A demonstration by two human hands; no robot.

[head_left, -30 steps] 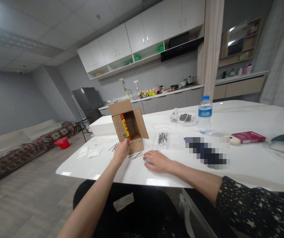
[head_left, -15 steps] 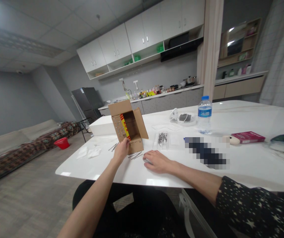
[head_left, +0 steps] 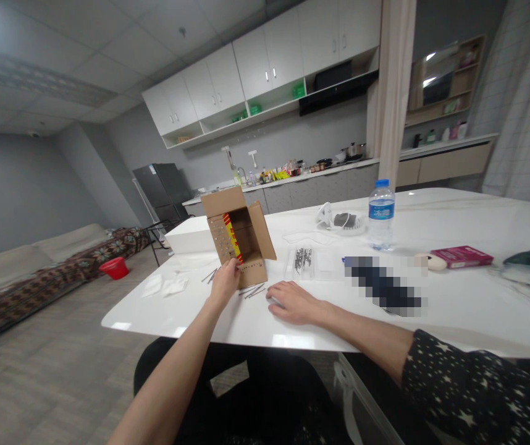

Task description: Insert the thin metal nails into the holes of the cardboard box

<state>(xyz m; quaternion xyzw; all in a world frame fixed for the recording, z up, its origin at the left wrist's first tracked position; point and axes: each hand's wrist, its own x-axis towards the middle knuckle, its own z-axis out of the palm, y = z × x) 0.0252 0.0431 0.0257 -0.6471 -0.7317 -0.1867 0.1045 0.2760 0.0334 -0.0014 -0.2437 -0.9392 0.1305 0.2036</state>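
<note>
Currently the cardboard box (head_left: 239, 238), standing on its side on the tabletop (head_left: 454, 303), is being gripped at its near lower edge by the left hand (head_left: 226, 283), while loose nails (head_left: 252, 290) just beside the box are lying with their length pointing toward the flat, spread fingers (head_left: 278, 300) of the empty right hand (head_left: 293, 302).

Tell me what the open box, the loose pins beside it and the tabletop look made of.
Box: brown corrugated cardboard, matte, with bent flaps and raw edges; left hand has a grip on it. Pins: thin grey rods, probably metal nails or screws, too small to tell; right hand rests next to them. Tabletop: glossy white, reflective, maybe stone or laminate.
</note>
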